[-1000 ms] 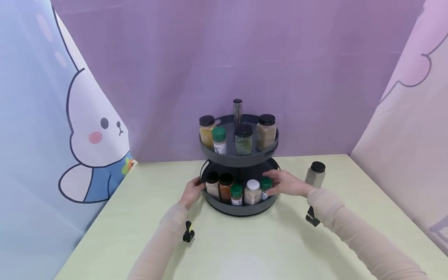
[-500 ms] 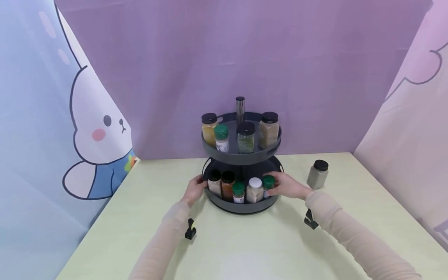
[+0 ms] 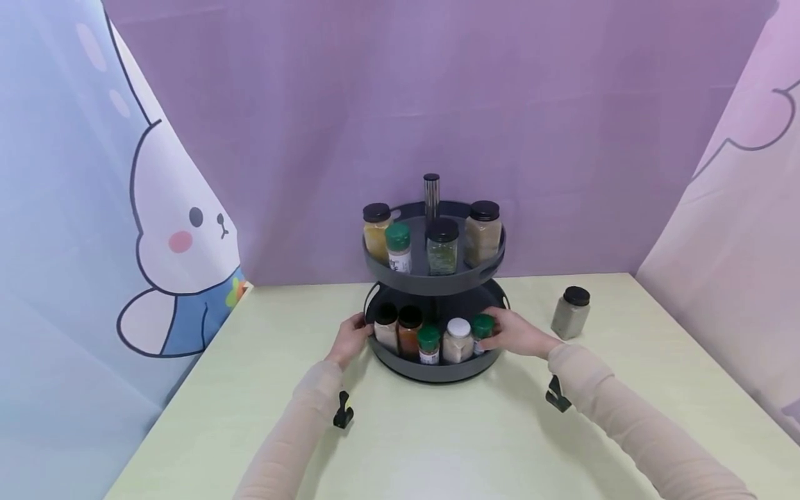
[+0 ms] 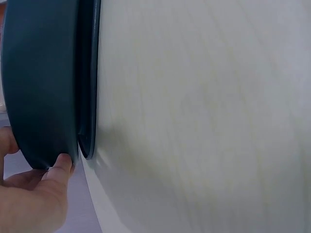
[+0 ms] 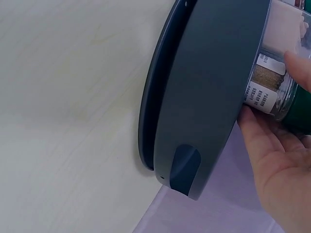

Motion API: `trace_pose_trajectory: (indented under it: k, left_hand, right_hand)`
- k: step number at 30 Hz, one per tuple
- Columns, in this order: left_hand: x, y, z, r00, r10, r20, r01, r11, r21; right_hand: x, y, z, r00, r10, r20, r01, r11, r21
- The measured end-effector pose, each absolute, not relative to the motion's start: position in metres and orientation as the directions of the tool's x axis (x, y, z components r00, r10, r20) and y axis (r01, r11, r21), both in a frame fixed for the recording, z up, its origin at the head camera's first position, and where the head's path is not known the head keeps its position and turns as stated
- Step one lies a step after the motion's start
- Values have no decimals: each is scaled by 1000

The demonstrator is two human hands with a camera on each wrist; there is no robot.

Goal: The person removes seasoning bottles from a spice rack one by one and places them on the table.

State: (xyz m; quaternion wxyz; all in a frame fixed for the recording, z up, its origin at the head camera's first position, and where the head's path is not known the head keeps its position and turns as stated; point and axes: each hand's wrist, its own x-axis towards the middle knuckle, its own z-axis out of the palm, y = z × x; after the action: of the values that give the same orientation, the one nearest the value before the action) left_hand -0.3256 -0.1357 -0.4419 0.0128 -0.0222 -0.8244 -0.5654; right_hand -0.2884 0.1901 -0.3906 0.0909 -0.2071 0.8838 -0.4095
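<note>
A dark grey two-tier turntable [image 3: 440, 283] stands on the table near the purple backdrop. With its fingers and thumb, my left hand [image 3: 351, 339] grips the left rim of the lower tier; the left wrist view shows the fingertips [image 4: 62, 162] against the tray's wall. On the lower tier's right side, my right hand [image 3: 517, 333] holds a small green-capped spice jar [image 3: 482, 332] between thumb and fingers. The right wrist view shows brown contents and a white label on this jar [image 5: 265, 85]. To its left stands a white-capped jar [image 3: 458, 344].
More spice jars stand on the lower tier, among them a second green-capped jar [image 3: 428, 347] and a red-brown jar [image 3: 409, 333]. Above, the upper tier [image 3: 437, 283] carries several jars. A black-capped grey jar [image 3: 571, 314] stands on the table [image 3: 450, 437] at right.
The right hand's fingers have drawn in around the green-capped spice jar. The left hand stays on the rim. The whole head view has shifted slightly.
</note>
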Motion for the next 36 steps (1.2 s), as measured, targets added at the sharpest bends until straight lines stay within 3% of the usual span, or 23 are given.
trace_pose_trajectory:
  k: [25, 30, 36]
  left_hand:
    - [-327, -136, -441, -998, 40, 47, 58, 343, 937]
    - [-315, -135, -425, -997, 69, 38, 58, 319, 946]
    - [-322, -136, -437, -998, 45, 49, 61, 330, 942]
  right_hand:
    - [-292, 194, -387, -915, -400, 50, -306, 608, -732]
    - [-291, 196, -382, -913, -404, 49, -308, 608, -732]
    - [-291, 198, -377, -919, -393, 39, -292, 610, -736]
